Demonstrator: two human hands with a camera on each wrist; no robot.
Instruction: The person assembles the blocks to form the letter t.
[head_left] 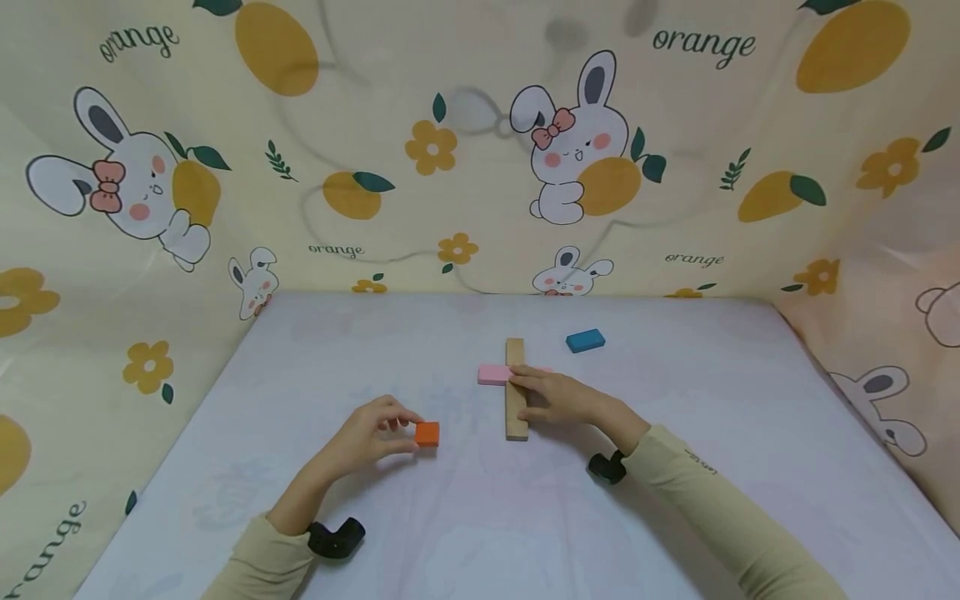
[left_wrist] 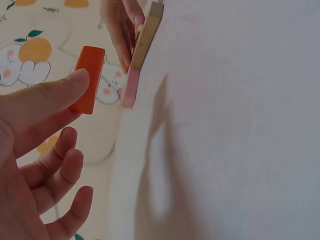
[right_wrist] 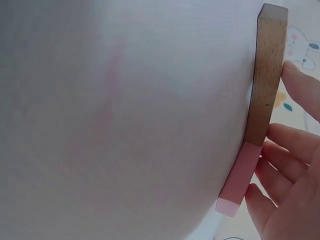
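Note:
My left hand (head_left: 369,435) pinches an orange block (head_left: 427,434) between thumb and fingers. In the left wrist view the thumb presses on the face of that orange block (left_wrist: 90,80), and the other fingers are loosely bent below. My right hand (head_left: 558,396) touches a plain wooden strip (head_left: 516,415), fingertips over its middle and thumb at its right side. A pink block (head_left: 492,374) sticks out left of the strip, and pink also shows on the right, partly hidden by the hand. In the right wrist view the fingers line the wooden strip (right_wrist: 265,85) and a pink block (right_wrist: 240,175).
A blue block (head_left: 585,340) lies behind the right hand, to the right of the strip. The white table (head_left: 480,533) meets a patterned sheet (head_left: 480,208) printed with rabbits and oranges at its back and sides. Each wrist carries a black camera mount (head_left: 337,538).

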